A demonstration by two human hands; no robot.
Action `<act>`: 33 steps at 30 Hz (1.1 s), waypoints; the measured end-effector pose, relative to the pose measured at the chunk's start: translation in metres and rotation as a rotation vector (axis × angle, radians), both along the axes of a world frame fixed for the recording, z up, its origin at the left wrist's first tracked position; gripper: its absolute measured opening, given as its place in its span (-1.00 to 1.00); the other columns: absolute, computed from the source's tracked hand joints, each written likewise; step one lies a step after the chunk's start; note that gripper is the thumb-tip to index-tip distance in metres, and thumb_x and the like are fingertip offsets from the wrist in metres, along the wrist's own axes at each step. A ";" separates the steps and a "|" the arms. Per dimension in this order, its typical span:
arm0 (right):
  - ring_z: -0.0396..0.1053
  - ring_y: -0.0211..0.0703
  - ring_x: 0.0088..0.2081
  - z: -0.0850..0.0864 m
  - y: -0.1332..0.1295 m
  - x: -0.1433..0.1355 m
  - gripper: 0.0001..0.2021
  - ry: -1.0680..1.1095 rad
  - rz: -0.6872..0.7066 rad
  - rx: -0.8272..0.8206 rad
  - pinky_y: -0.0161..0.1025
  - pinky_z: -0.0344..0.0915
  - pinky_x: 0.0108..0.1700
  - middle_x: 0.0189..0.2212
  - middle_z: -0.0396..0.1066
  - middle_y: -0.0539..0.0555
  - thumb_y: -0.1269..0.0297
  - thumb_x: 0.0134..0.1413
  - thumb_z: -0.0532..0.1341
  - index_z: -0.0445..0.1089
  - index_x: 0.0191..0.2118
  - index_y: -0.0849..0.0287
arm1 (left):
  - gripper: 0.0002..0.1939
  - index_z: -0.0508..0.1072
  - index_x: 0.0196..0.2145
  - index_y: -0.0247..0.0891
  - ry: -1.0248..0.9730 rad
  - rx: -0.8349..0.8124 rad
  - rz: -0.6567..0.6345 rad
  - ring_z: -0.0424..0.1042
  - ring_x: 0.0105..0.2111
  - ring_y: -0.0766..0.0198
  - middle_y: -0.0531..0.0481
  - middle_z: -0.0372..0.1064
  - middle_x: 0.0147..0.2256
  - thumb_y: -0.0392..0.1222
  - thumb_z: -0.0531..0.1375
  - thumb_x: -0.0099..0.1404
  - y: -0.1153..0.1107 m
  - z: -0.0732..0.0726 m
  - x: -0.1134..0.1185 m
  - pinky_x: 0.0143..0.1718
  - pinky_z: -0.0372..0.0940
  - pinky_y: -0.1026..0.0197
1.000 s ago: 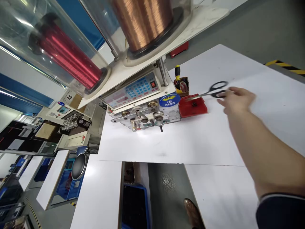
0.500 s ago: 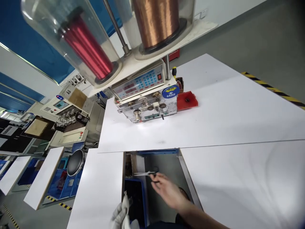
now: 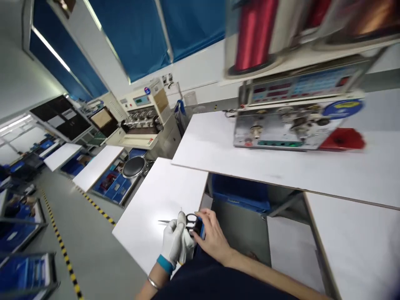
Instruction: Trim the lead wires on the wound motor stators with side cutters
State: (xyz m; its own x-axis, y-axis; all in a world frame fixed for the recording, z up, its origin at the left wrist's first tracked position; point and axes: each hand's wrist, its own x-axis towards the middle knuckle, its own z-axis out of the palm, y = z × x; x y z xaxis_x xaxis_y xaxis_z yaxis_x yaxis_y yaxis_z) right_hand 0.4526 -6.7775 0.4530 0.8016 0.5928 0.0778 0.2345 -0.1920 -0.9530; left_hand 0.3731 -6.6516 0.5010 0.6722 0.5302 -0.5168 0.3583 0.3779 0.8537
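Note:
My left hand (image 3: pixel 173 239), in a white glove with a blue-green cuff, is closed low over the table's left part. A loose white glove (image 3: pixel 186 248) with a yellowish edge is bunched in its fingers. Scissors (image 3: pixel 191 219) with black handles lie level at the same spot. Their blades point left past my gloved fingers, which hide the middle; whether those fingers also grip the scissors I cannot tell. Bare, my right hand (image 3: pixel 214 237) holds the black handles from the right between thumb and fingers.
Ahead right stands a winding machine (image 3: pixel 275 125) with wire spools above and a red tray (image 3: pixel 342 139) beside it. Below the white tabletop (image 3: pixel 225 166) is an opening with a blue bin (image 3: pixel 240 193). A round black stool (image 3: pixel 134 166) stands to the left.
The view has swung left. My right hand has brought the scissors from over the opening leftward to my gloved left hand, and both hands now meet at them.

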 end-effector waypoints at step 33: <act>0.45 0.00 -0.18 -0.018 0.125 0.056 -0.24 0.357 1.192 -0.450 -0.06 0.43 0.00 -0.24 0.46 0.11 -0.13 -0.23 0.47 0.43 0.13 0.10 | -0.29 0.53 -0.16 -0.42 -0.142 -0.252 0.286 0.38 -0.59 0.31 0.00 0.38 -0.52 0.26 0.48 -0.03 0.106 -0.021 -0.098 -0.51 0.25 0.22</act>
State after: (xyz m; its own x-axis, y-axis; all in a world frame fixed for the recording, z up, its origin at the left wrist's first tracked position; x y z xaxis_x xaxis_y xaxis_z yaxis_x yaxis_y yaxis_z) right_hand 0.5086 -6.6529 0.4345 -0.2903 0.8624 -0.4146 0.2302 -0.3576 -0.9050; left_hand 0.2753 -6.5459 0.4803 0.5896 0.5746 -0.5676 0.0938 0.6492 0.7548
